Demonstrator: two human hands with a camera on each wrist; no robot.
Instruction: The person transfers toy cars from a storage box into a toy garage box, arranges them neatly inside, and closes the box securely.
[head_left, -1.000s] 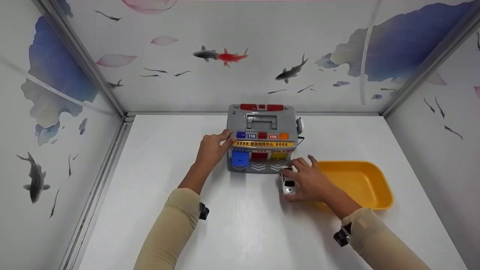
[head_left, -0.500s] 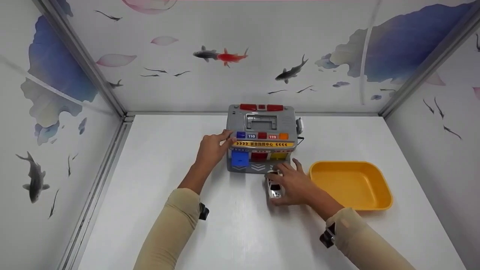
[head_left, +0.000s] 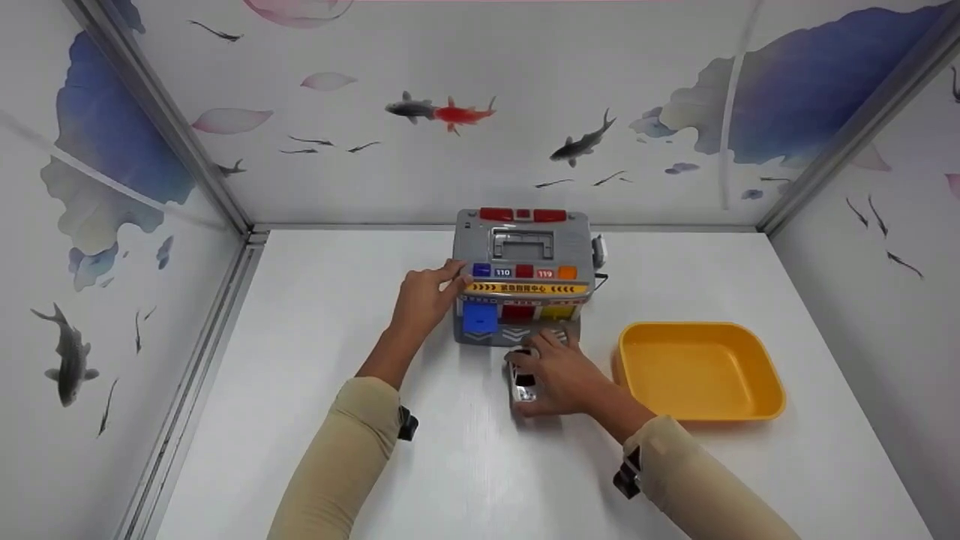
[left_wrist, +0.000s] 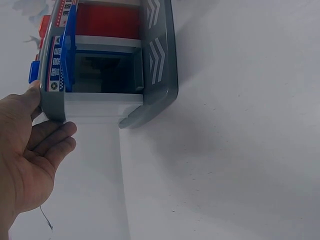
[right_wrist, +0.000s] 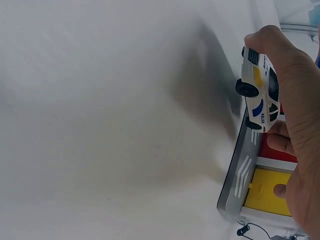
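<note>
A grey toy garage point(head_left: 523, 244) stands against the back wall, with blue, red and yellow doors along its front. Its blue door point(head_left: 480, 317) is swung up; the left wrist view shows the dark bay point(left_wrist: 102, 71) behind it. My left hand point(head_left: 427, 300) grips the garage's left upper corner, beside the blue button point(left_wrist: 34, 72). In my right hand point(head_left: 559, 379) is a white toy police car point(right_wrist: 259, 92), pinched by its two ends between thumb and fingers. The car is just in front of the garage's grey ramp, and the hand covers part of it.
A yellow plastic tray point(head_left: 626, 367) sits on the white table point(head_left: 450, 465) to the right of the garage. Printed wall panels point(head_left: 525, 60) close in the back and both sides. A small black hook point(right_wrist: 243, 230) juts from the garage's right side.
My right hand has carried the police car leftward, away from the tray, along the front of the garage toward the blue bay. The left hand keeps its place.
</note>
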